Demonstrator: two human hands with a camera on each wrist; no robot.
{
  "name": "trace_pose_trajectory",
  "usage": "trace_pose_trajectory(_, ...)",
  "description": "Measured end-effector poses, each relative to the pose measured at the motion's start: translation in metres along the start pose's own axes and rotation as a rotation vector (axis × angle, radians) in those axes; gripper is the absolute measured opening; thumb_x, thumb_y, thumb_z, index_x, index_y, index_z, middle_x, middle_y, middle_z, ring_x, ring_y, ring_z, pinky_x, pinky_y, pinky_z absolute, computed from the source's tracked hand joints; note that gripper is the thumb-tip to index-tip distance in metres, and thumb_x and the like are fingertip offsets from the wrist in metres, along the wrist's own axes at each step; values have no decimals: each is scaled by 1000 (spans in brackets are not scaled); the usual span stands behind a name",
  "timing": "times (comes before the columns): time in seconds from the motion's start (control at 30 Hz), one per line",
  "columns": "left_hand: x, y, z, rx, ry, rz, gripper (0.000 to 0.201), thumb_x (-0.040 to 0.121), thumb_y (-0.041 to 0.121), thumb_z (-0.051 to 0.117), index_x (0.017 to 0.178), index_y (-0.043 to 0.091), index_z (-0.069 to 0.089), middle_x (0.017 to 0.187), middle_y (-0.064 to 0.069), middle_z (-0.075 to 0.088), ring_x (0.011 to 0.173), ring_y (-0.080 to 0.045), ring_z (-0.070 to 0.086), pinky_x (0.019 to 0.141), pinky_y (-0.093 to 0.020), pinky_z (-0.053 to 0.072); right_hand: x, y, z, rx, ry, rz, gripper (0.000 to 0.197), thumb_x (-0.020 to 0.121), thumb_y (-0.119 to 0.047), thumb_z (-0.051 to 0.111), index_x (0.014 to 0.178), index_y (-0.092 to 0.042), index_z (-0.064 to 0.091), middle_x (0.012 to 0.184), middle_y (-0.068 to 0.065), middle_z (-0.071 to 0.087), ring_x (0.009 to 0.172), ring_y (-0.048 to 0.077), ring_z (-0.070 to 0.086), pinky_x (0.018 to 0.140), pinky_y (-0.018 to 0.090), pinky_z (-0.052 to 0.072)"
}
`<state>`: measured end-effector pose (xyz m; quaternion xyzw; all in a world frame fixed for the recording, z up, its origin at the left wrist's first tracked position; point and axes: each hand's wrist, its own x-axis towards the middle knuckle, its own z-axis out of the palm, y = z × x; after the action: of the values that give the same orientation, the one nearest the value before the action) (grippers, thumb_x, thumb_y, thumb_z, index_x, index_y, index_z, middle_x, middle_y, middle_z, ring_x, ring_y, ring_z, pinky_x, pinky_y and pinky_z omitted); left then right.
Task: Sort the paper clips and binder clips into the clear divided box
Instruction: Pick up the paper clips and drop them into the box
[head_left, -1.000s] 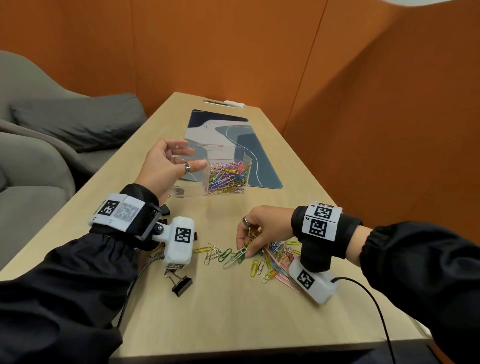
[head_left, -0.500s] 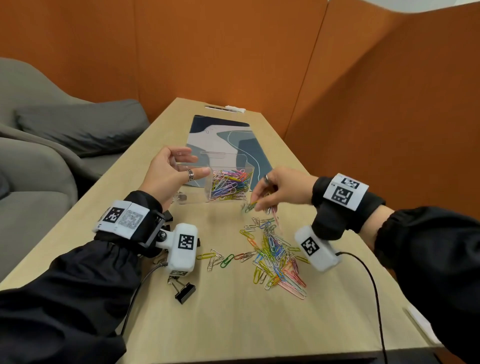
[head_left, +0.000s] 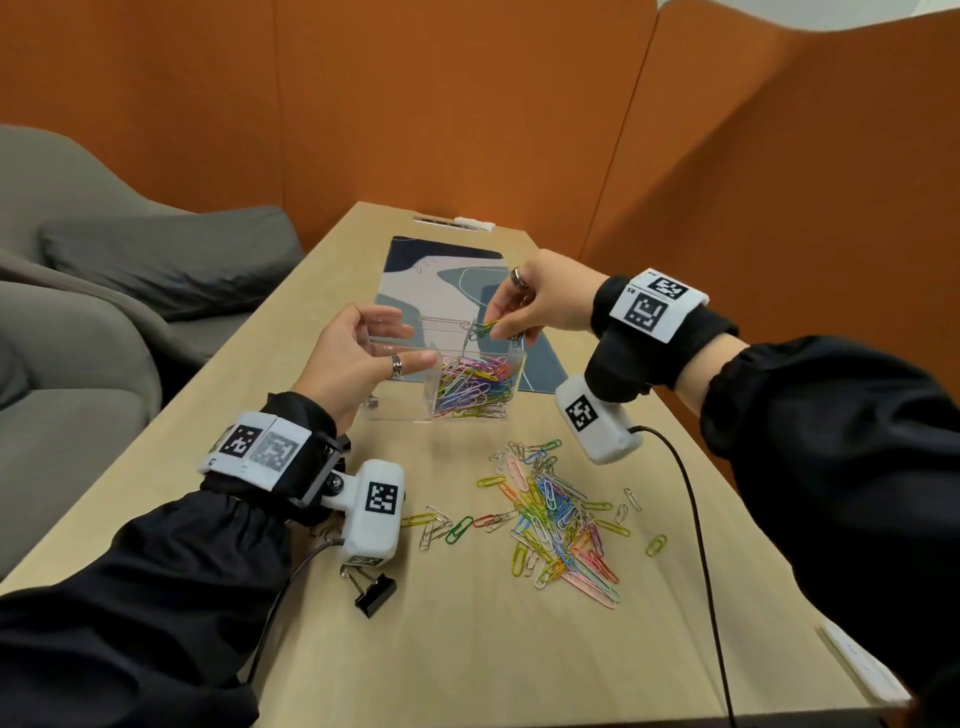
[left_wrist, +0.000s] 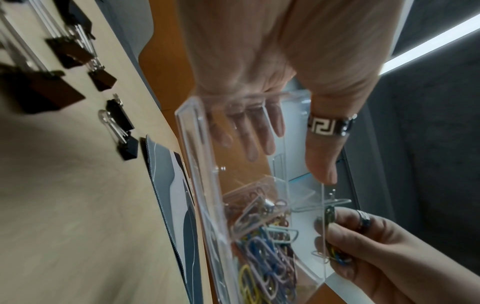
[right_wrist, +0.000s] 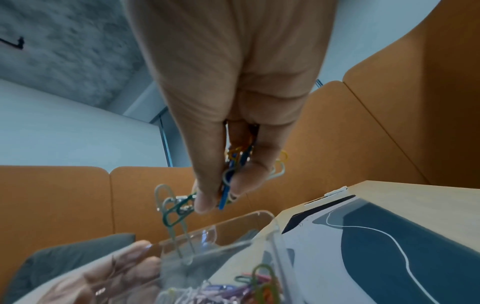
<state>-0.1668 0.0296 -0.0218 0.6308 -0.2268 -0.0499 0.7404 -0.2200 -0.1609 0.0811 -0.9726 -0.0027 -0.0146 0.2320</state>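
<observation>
One clear divided box. One black binder clip shows in the head view, five binder clips in the left wrist view. Loose paper clips below the right hand's pinch: too many to count.

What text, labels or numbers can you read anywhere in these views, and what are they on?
No words read clearly anywhere.
Right wristband: tiny print beside its square code markers, too small to read.
Left wristband: tiny mark at its edge, too small to read; its grey code patch is blurred.
Clear divided box, desk mat: no text.
</observation>
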Motion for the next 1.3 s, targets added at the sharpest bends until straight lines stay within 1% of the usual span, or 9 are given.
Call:
trace_pose_trajectory(0.1,0,0,0,-16,-10,0,57,56,14,79,105,17,51,98,0,62,89,-12,62,80,-30,52,3,-5,8,-99,9,-1,13,79,-13,73,91,-7,71,71,-2,66,55,2,61,54,12,53)
trace_pose_trajectory(0.23,0,0,2,-9,-15,4,53,63,7,78,107,14,50,98,1,61,88,-11,62,78,-28,52,5,-9,11,-105,54,-18,17,76,-13,75,92,-7,72,77,5,68,67,19,66,67,27,58)
trace_pose_trajectory(0.33,1,0,3,-2,-15,6,53,65,5,78,109,13,50,98,1,61,87,-10,62,74,-25,51,5,-10,11,-59,67,-27,16,75,-11,76,90,-8,72,76,6,69,69,21,68,68,30,59)
trace_pose_trajectory(0.43,1,0,2,-9,-19,8,50,62,7,78,103,17,51,98,1,61,88,-10,62,78,-28,53,3,-9,12,75,60,-31,17,76,-8,75,92,-4,69,76,9,69,57,9,65,63,21,58)
trace_pose_trajectory(0.57,-1,1,2,-32,-22,9,54,55,14,79,101,19,52,98,0,61,88,-12,62,80,-32,53,-4,-6,16,364,23,-17,8,84,-8,66,92,-8,65,85,11,67,75,20,67,71,25,59)
trace_pose_trajectory(0.7,0,1,1,-46,-7,12,49,62,6,78,102,18,52,97,0,61,88,-11,62,80,-31,53,-13,-2,17,518,40,-22,13,93,-18,55,97,-8,62,94,8,66,82,16,69,70,27,58)
trace_pose_trajectory(0.93,-2,2,2,-70,-17,14,50,56,13,78,98,23,52,98,0,62,91,-14,61,82,-32,51,-21,11,22,117,197,-114,26,93,-30,53,104,-11,67,89,-4,69,72,0,63,68,7,48)
trace_pose_trajectory(1.1,-1,2,1,-67,-7,19,49,60,9,78,99,22,52,98,1,62,89,-11,61,79,-30,50,-31,12,34,-146,97,-131,31,92,-38,53,111,-19,67,106,0,69,93,11,60,83,26,46)
trace_pose_trajectory(1.3,-3,3,3,-69,-18,21,56,51,18,77,100,20,52,98,0,62,91,-13,61,82,-32,51,-36,15,30,-127,181,-136,31,94,-35,51,105,-13,70,104,2,70,79,17,60,69,20,45)
